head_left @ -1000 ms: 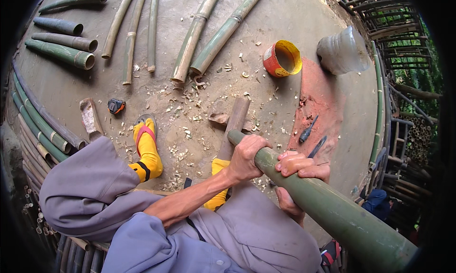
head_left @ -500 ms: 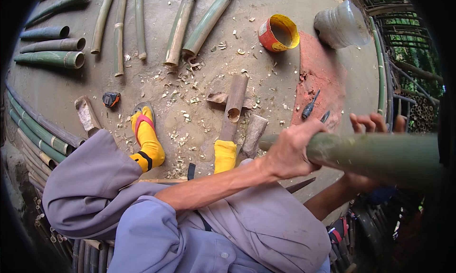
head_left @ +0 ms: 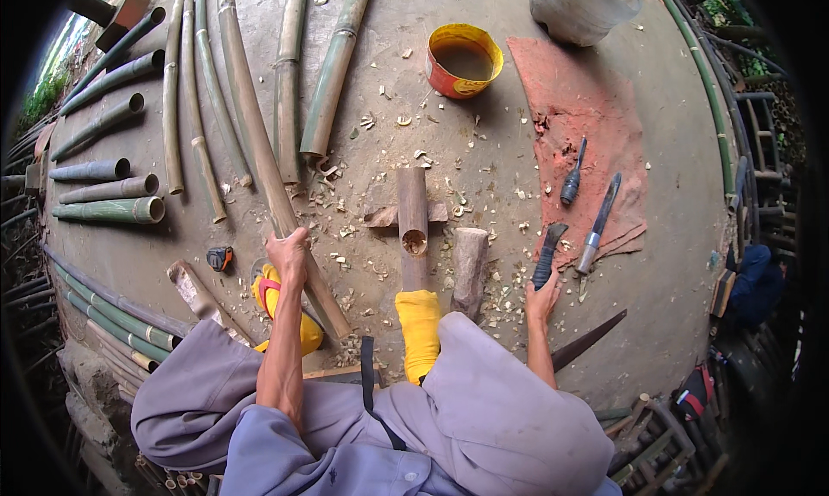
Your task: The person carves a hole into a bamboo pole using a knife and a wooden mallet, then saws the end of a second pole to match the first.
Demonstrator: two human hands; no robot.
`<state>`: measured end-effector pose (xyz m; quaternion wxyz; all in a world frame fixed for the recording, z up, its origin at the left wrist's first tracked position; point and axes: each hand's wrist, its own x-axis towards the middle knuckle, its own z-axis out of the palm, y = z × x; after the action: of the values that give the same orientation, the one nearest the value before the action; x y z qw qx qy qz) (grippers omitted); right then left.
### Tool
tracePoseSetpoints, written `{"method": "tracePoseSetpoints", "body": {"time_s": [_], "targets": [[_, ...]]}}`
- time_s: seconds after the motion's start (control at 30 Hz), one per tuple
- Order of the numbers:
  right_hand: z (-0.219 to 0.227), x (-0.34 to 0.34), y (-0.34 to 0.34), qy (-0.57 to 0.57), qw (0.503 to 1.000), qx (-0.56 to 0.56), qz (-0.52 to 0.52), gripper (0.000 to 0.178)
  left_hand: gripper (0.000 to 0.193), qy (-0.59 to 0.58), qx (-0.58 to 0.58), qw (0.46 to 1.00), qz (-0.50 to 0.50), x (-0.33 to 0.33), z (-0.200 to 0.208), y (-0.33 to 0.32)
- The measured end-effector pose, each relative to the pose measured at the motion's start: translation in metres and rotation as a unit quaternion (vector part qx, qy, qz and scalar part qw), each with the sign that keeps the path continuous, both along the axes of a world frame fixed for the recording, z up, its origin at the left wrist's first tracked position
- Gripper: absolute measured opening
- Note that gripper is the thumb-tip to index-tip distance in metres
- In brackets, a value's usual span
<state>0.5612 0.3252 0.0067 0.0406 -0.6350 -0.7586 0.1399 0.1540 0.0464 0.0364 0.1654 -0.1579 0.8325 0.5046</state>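
Note:
My left hand (head_left: 288, 252) is closed around a long tan bamboo pole (head_left: 259, 142) that slants from the upper left down to a point near my left foot. My right hand (head_left: 541, 303) is low at the right, its fingers on the black handle of a short curved-blade knife (head_left: 547, 252). Next to that knife, a second knife (head_left: 599, 224) with a pale metal handle lies on a red cloth (head_left: 596, 107), along with a pointed tool (head_left: 573, 175) with a dark grip. Between my feet stands a brown bamboo piece (head_left: 413, 194) with a hole cut in it, resting across a wooden block (head_left: 380, 216).
Bamboo poles (head_left: 341, 56) lie at the back and left. A red-yellow tin (head_left: 465, 64) and a cloudy plastic container (head_left: 583, 8) stand at the back. A tape measure (head_left: 220, 258), a wooden stump (head_left: 470, 267), a saw blade (head_left: 590, 341) and scattered shavings lie around me.
Both hands held a green bamboo pole at the right; now my left hand grips a pole at the left, and my right hand has come down to the knife. The view has shifted.

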Motion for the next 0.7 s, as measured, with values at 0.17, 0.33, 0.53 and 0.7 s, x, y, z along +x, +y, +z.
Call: {"method": "tracePoseSetpoints", "body": {"time_s": [0.17,0.33,0.53,0.7], "targets": [[0.007,-0.007,0.012,0.118,0.986,-0.062,-0.099,0.060,0.028,-0.021,-0.040,0.998,0.041,-0.015,-0.021,-0.006],[0.085,-0.109,0.032,0.324,0.940,-0.109,-0.004,0.047,0.048,0.057,-0.137,0.989,0.001,-0.046,-0.031,-0.033],[0.115,-0.278,0.172,0.198,0.952,-0.080,0.219,0.046,0.052,0.229,-0.243,0.938,-0.091,-0.057,0.020,0.009],[0.100,-0.305,0.207,0.179,0.936,-0.054,0.299,0.047,0.045,0.138,0.087,0.975,-0.153,-0.028,0.049,0.066]]}}
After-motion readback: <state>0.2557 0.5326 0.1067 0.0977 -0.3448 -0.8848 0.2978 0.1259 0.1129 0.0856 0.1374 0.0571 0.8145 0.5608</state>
